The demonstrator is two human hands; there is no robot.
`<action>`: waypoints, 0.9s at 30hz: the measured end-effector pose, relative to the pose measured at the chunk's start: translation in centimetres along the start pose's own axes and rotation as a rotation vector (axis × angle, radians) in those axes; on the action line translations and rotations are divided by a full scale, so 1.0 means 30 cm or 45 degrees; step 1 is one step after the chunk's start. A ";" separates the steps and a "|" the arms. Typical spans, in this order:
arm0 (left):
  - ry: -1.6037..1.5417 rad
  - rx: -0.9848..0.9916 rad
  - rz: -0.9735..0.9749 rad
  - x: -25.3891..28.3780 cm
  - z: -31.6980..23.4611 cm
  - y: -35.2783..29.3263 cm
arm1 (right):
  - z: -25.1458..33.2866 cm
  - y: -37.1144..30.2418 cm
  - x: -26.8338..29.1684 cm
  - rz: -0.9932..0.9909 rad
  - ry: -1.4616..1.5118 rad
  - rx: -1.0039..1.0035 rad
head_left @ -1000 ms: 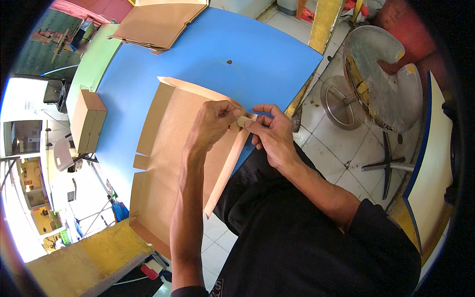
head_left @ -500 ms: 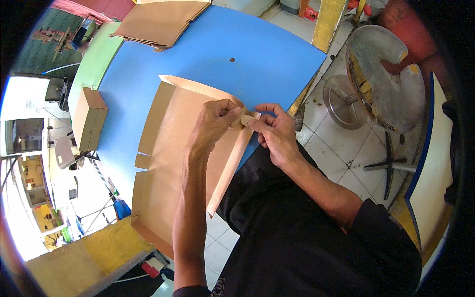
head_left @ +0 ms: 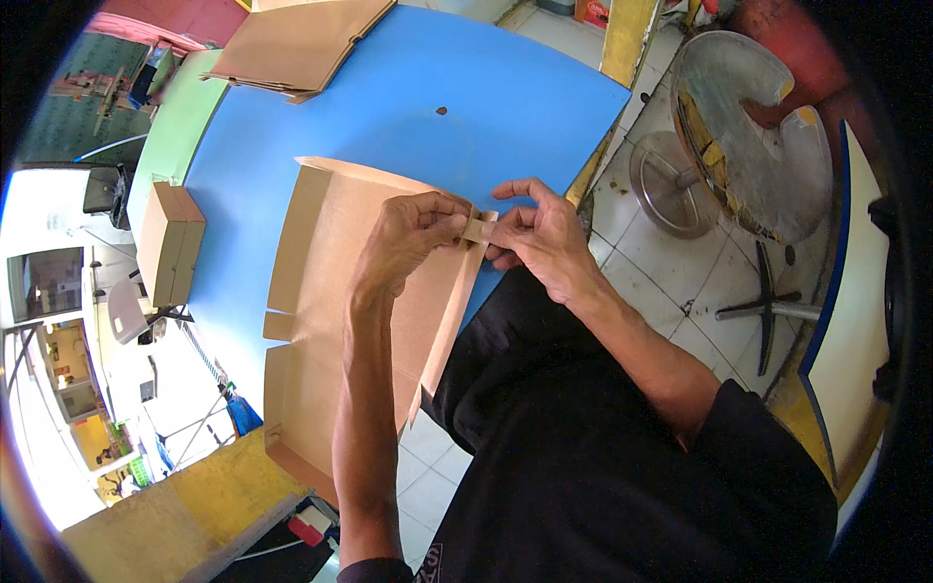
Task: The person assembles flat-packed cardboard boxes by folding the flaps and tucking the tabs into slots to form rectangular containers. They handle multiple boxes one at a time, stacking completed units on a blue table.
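Note:
A shallow brown cardboard box [head_left: 321, 248], with its side walls partly folded up, lies tilted over the edge of the blue table [head_left: 515, 107]. Both hands meet at its right far corner. My left hand [head_left: 413, 238] is closed, thumb and fingers pinching a small cardboard corner flap [head_left: 476, 230]. From the other side, my right hand [head_left: 549, 238] grips the same flap between thumb and index finger, its other fingers partly spread. The fingertips of both hands hide some of the fold.
Flat cardboard pieces [head_left: 292, 44] are stacked at the table's far edge. A closed cardboard box [head_left: 173, 243] stands at the left, by a green surface [head_left: 190, 121]. On the right, a worn round seat with a notch [head_left: 748, 126] lies on the tiled floor near a metal base [head_left: 768, 311].
My fingers have shifted slightly at the corner, and the flap now lies flatter between them. The right hand's index finger has lifted a little. The whole view has moved slightly.

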State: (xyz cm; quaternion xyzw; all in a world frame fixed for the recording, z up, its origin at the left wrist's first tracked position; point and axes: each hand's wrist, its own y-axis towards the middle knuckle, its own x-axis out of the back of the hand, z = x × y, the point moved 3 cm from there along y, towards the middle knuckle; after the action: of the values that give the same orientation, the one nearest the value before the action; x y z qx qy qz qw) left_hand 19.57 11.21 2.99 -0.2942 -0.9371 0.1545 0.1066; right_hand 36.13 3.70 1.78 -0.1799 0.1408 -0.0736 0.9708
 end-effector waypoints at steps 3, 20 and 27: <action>0.042 -0.009 -0.010 0.001 0.004 -0.003 | 0.003 0.012 -0.015 0.033 0.022 0.032; 0.993 -0.187 -0.223 -0.084 -0.035 -0.192 | 0.090 0.063 0.048 0.055 -0.463 0.400; 1.318 -0.433 0.394 -0.318 -0.018 -0.371 | 0.165 0.102 0.023 -0.009 -1.370 1.126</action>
State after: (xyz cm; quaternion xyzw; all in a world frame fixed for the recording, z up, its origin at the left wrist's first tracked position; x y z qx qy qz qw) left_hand 21.65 -2.91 6.38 -0.4785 -0.7203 -0.1491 0.4795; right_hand 38.54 8.02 4.91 0.2206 -0.4036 -0.0277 0.8875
